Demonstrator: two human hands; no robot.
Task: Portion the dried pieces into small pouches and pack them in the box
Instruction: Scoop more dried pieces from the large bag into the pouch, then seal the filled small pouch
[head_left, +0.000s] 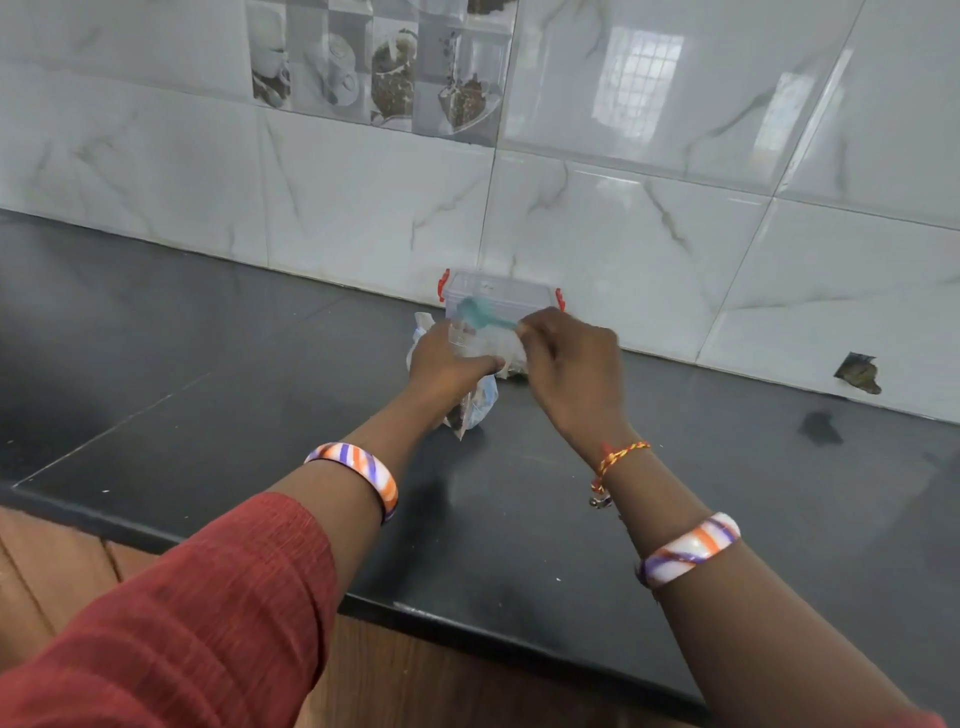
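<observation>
Two hands meet before the clear box (497, 296); right hand (566, 364) pinches a teal scoop (480, 314) (handle at fingertips, bowl pointing left); left hand (447, 364) grips an upright pouch (470, 402).

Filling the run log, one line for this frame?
left hand: holds pouch | right hand: pinches teal scoop | box: behind hands

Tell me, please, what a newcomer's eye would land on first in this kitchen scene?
Most likely the two hands meeting mid-counter: the left hand grips a clear pouch while the right hand pinches a small teal scoop over it. Just behind them, against the tiled wall, stands a clear box with red latches. The striped bangles on both wrists also catch the eye.
</observation>
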